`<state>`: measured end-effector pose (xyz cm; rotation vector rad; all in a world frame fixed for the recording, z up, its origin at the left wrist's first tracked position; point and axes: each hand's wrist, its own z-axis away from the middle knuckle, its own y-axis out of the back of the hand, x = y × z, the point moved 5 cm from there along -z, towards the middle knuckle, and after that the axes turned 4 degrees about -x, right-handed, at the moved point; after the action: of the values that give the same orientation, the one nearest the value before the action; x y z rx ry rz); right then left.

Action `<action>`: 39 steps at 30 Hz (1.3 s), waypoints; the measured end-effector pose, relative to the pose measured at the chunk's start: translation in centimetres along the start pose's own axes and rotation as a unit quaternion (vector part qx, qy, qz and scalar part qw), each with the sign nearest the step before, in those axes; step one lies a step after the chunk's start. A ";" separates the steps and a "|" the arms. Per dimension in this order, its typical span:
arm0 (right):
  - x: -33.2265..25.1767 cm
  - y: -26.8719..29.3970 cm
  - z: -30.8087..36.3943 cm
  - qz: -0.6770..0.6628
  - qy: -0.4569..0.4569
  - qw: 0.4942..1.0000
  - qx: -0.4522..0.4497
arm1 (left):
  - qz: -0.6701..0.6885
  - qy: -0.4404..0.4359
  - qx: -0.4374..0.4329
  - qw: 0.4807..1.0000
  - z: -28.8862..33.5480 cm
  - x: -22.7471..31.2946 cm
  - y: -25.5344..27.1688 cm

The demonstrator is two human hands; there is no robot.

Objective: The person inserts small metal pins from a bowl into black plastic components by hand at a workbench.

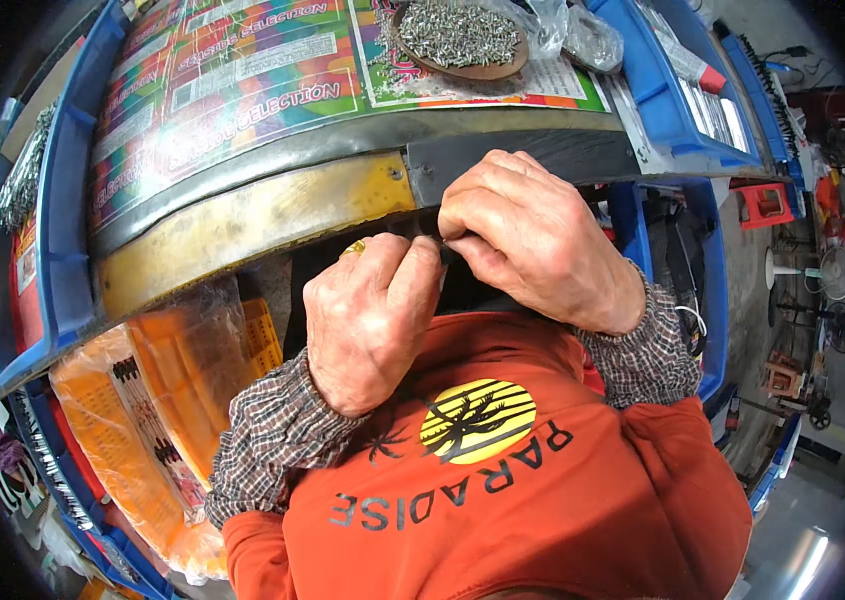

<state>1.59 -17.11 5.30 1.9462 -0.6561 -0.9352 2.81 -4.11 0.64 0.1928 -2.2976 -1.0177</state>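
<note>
My left hand (368, 315), with a gold ring on one finger, is closed in a pinch just below the front edge of the workbench. Close beside it, my right hand (538, 235) is bent over with thumb and fingers pressed together. The fingertips of both hands nearly meet. A tiny dark bit shows between them, too small and too hidden to name. Beyond the hands, on the bench top, a shallow brown dish (488, 72) carries a heap of small silvery metal pieces (453, 32).
A worn brass-coloured strip (253, 228) and a dark strip (513, 158) line the bench edge. Blue bins (68, 220) stand left and right. An orange crate under clear plastic (178, 370) sits low at left. Fans (836, 272) and a red stool (766, 205) stand farther right.
</note>
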 end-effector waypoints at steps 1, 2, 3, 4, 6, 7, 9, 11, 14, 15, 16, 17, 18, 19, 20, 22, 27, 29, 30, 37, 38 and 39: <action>0.3 0.1 0.0 -0.010 -0.003 1.000 0.004 | -0.001 -0.002 0.002 1.000 0.0 0.0 0.0; 0.5 0.1 0.1 -0.008 -0.002 1.000 0.005 | 0.001 0.003 -0.002 1.000 0.0 0.0 0.1; 0.9 0.2 0.1 -0.011 -0.011 1.000 0.015 | 0.001 0.008 -0.006 1.000 0.0 0.0 0.1; 1.2 0.3 0.2 -0.015 -0.021 0.999 0.024 | 0.000 0.006 -0.003 1.000 0.0 0.0 0.3; 1.6 0.5 0.2 -0.021 -0.031 0.999 0.034 | 0.022 0.038 -0.034 0.998 0.1 -0.2 0.5; 2.0 0.6 0.3 -0.049 -0.050 0.996 0.053 | 0.017 0.043 -0.028 0.999 0.0 -0.2 0.6; 2.7 0.7 0.5 -0.076 -0.069 0.992 0.072 | 0.020 0.043 -0.023 0.999 0.0 -0.2 0.7; 3.4 0.8 0.7 -0.085 -0.086 0.989 0.088 | 0.022 0.046 -0.019 0.999 0.0 -0.5 0.6; 3.9 0.8 0.8 -0.096 -0.097 0.986 0.097 | 0.024 0.031 0.002 0.999 -0.1 -0.8 0.9; 4.0 0.8 0.9 -0.109 -0.095 0.984 0.108 | 0.036 0.046 -0.006 0.998 -0.2 -0.9 1.0; 4.0 0.8 1.1 -0.122 -0.093 0.981 0.120 | 0.049 0.061 -0.015 0.997 -0.3 -1.0 1.1; 3.9 0.7 1.2 -0.130 -0.091 0.979 0.128 | 0.063 0.069 -0.011 0.996 -0.3 -1.1 1.2; 3.8 0.7 1.2 -0.131 -0.093 0.979 0.127 | 0.064 0.070 -0.013 0.995 -0.4 -1.1 1.2; 3.7 0.7 1.3 -0.158 -0.095 0.975 0.122 | 0.083 0.080 -0.010 0.993 -0.4 -1.3 1.2; 3.7 0.7 1.3 -0.185 -0.097 0.971 0.117 | 0.101 0.089 -0.007 0.991 -0.4 -1.3 1.2; 3.5 0.6 1.4 -0.210 -0.098 0.966 0.119 | 0.103 0.092 -0.009 0.990 -0.5 -1.3 1.4; 3.1 0.1 1.7 -0.254 -0.147 0.951 0.099 | 0.112 0.099 -0.019 0.989 -0.5 -1.2 1.3; 2.5 0.1 1.5 -0.190 -0.061 0.973 0.113 | 0.116 0.095 -0.019 0.989 -0.5 -1.1 1.3; 2.5 -0.2 1.5 -0.190 -0.061 0.973 0.113 | 0.119 0.092 -0.018 0.988 -0.5 -1.0 1.3; 1.8 -1.1 1.4 -0.185 -0.064 0.973 0.124 | 0.118 0.082 -0.017 0.989 -0.6 -0.6 1.5; 1.9 -1.3 1.4 -0.193 -0.069 0.971 0.125 | 0.111 0.079 -0.014 0.991 -0.6 -0.5 1.5; 1.9 -1.4 1.5 -0.200 -0.076 0.969 0.126 | 0.105 0.074 -0.011 0.992 -0.7 -0.5 1.5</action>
<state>1.59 -18.48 2.91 2.3019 -0.4934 -1.3116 3.74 -3.31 1.85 0.0154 -2.1201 -0.8915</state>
